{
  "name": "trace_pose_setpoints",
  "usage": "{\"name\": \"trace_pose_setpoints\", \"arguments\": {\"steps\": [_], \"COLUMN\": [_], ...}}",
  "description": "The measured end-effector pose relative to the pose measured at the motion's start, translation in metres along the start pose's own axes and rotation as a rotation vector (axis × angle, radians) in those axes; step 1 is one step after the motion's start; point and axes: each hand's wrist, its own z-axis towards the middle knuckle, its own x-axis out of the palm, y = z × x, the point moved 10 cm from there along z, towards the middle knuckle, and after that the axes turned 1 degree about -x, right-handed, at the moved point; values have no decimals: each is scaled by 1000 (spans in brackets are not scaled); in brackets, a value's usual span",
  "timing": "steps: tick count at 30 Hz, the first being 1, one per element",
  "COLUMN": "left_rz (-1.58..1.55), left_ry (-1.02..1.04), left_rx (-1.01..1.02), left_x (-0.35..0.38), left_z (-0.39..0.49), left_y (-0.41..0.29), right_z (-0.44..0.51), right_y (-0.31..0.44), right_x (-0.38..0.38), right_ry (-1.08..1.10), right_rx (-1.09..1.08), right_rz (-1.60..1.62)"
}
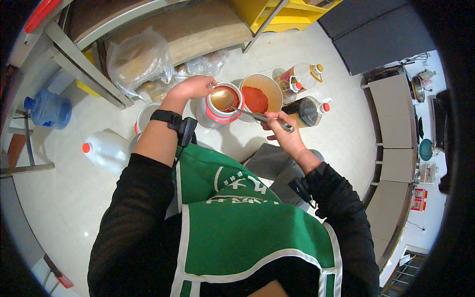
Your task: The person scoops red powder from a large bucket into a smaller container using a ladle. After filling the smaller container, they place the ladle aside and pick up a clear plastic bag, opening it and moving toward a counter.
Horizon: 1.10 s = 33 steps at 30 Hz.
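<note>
My right hand (284,130) grips the handle of a metal ladle (222,98), whose bowl lies over the mouth of a white plastic jar (214,119) with a red rim. Red paste or powder shows inside the jar around the ladle. My left hand (196,86) is at the jar's far left rim, its fingers curled against the edge; their exact hold is partly hidden. Touching or close beside the jar on the right, a pale tub (274,89) holds a mound of red, powdery seasoning (255,99).
Plastic bottles (306,110) with red or yellow caps stand right of the tub. A white jug (107,150) and an open white container (145,113) are at the left. Plastic bags (141,61) lie by the wooden shelf (211,41); a blue water bottle (52,109) is farther left.
</note>
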Motion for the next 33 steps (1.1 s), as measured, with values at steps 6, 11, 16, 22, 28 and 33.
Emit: {"name": "trace_pose_setpoints", "arguments": {"steps": [6, 11, 16, 22, 28, 33], "left_rz": [4, -8, 29, 2, 5, 18], "left_ry": [0, 5, -15, 8, 19, 32], "left_rx": [22, 32, 30, 28, 15, 2], "left_x": [3, 5, 2, 2, 2, 4], "left_z": [-1, 0, -1, -1, -3, -3], "left_y": [6, 4, 1, 1, 3, 3], "right_z": [-18, -36, -42, -44, -31, -3], "right_y": [49, 77, 79, 88, 92, 79], "right_x": [24, 58, 77, 74, 62, 47], "right_ry": [102, 367, 475, 281, 25, -65], "right_rx": [-355, -606, -763, -859, -675, -523], "right_rz": [-333, -719, -969, -991, -776, -430]}}
